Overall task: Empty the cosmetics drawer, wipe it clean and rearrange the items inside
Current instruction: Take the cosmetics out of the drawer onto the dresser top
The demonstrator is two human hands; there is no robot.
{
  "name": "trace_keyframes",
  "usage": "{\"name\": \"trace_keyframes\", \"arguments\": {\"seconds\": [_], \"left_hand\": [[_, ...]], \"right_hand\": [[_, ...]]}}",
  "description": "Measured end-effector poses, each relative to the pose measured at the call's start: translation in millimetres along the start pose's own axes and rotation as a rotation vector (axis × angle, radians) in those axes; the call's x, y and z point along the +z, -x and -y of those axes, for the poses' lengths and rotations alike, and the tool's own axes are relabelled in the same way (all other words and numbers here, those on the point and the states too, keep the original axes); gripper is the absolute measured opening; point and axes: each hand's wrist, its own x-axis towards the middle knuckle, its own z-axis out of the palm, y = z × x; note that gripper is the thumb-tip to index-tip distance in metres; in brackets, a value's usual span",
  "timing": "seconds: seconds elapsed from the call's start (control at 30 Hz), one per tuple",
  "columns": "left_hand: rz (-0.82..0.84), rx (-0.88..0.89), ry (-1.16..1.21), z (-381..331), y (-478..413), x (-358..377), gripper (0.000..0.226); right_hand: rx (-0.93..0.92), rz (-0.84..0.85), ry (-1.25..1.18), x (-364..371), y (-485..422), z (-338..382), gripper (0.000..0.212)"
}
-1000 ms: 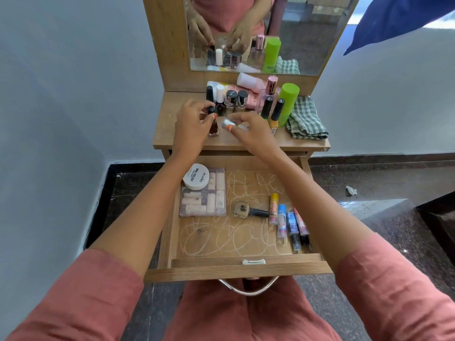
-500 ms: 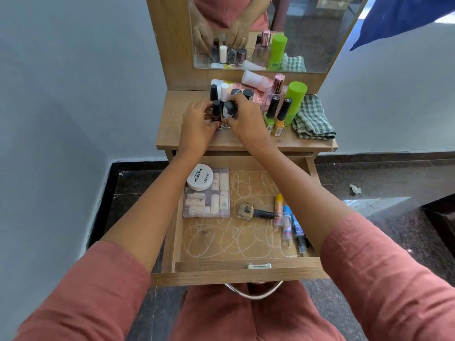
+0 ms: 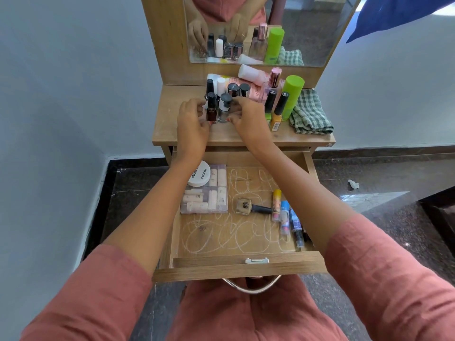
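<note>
The wooden drawer (image 3: 236,269) is pulled open over my lap, and white scribbles mark its floor. Inside lie a clear box of pale tubes (image 3: 209,200), a white round jar (image 3: 199,177), a gold nail polish bottle (image 3: 245,206) on its side and several lip balm sticks (image 3: 285,216) at the right. On the tabletop, my left hand (image 3: 192,124) holds a dark red nail polish bottle (image 3: 211,112). My right hand (image 3: 248,119) pinches a silver nail polish bottle (image 3: 224,108) beside it. Both bottles stand upright on the wood.
Behind my hands stand more nail polish bottles (image 3: 237,89), a pink-capped perfume bottle (image 3: 273,82), a green can (image 3: 293,94) and a yellow tube (image 3: 278,114). A checked cloth (image 3: 310,114) lies at the right. A mirror (image 3: 258,28) rises behind. Dark stone floor surrounds the table.
My hands carried the two small bottles from the table's front edge back to the group of bottles and set them upright there.
</note>
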Motion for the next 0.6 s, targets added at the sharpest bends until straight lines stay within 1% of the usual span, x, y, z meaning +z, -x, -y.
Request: {"name": "trace_keyframes", "arguments": {"seconds": [0.17,0.23,0.3,0.37,0.47,0.6], "left_hand": [[-0.054,0.019,0.011,-5.5,27.7,-2.7,0.038],[-0.052,0.058,0.014,-9.4,43.8,-2.3,0.034],[-0.012,0.118,0.015,-10.7,58.5,1.7,0.028],[0.085,0.154,0.040,-10.1,71.2,8.6,0.026],[0.290,0.156,0.026,-5.3,85.3,22.0,0.025],[0.633,0.153,-0.163,3.6,101.9,41.6,0.024]], "right_hand": [[-0.022,0.030,-0.012,-19.8,24.1,-7.4,0.029],[-0.026,0.048,-0.024,-28.1,36.3,-13.7,0.024],[-0.023,0.082,-0.029,-37.5,49.1,-20.2,0.021],[0.009,0.139,-0.026,-47.1,63.2,-26.3,0.017],[0.046,0.226,0.021,-57.4,83.6,-38.6,0.015],[0.090,0.342,0.116,-65.3,105.5,-60.5,0.016]]}}
